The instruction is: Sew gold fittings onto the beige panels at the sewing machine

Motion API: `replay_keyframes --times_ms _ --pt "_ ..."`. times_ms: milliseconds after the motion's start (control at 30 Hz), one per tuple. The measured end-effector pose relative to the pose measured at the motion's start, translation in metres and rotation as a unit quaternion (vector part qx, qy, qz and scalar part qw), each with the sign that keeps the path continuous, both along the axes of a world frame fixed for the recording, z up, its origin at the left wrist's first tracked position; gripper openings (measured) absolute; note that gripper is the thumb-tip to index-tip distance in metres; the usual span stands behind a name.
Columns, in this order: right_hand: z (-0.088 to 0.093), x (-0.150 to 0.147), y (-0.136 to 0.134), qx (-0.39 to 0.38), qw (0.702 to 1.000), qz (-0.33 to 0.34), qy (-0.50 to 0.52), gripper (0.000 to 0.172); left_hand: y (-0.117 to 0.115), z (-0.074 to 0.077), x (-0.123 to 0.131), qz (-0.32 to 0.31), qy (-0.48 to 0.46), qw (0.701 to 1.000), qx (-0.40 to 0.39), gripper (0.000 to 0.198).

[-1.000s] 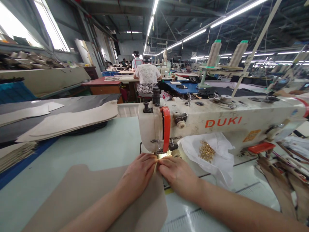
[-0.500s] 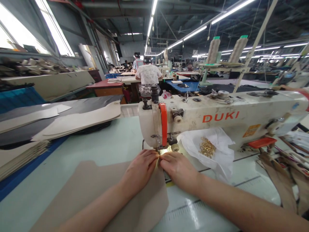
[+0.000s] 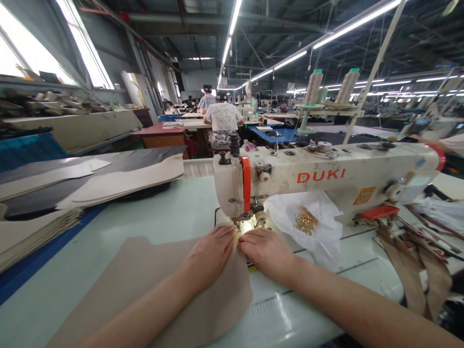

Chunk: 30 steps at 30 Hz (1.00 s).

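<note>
Beige panel [image 3: 145, 266] lies on pale tabletop [image 3: 181, 208], upper right edge under sewing machine [image 3: 282, 174] head; left hand [image 3: 213, 251] and right hand [image 3: 266, 252] pinch that edge, fingertips close together.

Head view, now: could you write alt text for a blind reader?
The left hand and right hand hold a beige sheet at a white sewing machine. Small gold pieces lie on white wrapping; stacked pale sheets lie left.
</note>
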State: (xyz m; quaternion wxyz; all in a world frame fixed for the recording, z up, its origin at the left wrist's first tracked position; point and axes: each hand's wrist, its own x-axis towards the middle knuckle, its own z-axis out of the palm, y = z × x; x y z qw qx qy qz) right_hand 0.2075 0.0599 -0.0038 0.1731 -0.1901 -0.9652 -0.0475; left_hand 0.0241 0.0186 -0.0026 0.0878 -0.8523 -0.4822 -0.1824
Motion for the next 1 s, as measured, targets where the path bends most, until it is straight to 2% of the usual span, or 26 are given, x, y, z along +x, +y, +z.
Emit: replay_keyframes --times_ms 267,533,1000 --pt "0.0051 -0.0005 0.0009 -0.003 1.000 0.002 -0.031 0.008 0.0003 0.0008 0.0014 0.027 -0.008 0.999 -0.025 0.031" --pt "0.0059 -0.0017 0.0009 0.011 1.000 -0.010 -0.025 0.008 0.0008 0.0007 0.0018 0.040 -0.003 0.999 -0.008 0.035" --pt "0.0042 -0.0035 0.0063 0.012 1.000 -0.007 -0.017 0.007 0.0088 0.0003 -0.0005 0.052 -0.009 0.998 -0.027 0.039"
